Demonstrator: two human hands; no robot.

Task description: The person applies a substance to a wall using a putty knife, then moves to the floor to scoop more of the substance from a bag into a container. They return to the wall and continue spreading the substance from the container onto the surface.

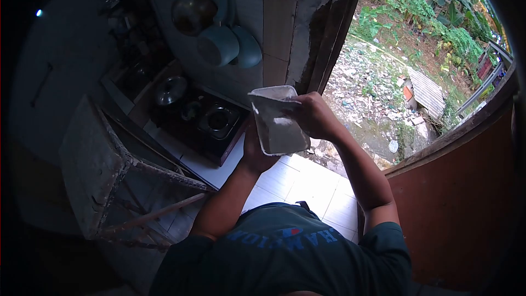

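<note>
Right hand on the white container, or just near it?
Touching. The head view shows the right hand gripping the white container at its right edge, fingers wrapped onto the rim.

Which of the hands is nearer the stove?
The left. The left hand is under the white tray, just beside the stove. The right hand grips the tray's far side, toward the doorway.

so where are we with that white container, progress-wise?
Done: the white rectangular plastic container is lifted clear of the floor, beside the open doorway. In hand: right hand grips its rim, left hand supports it from below, tilted on its side. Left: it is not set down anywhere yet; whitish residue shows inside.
</note>
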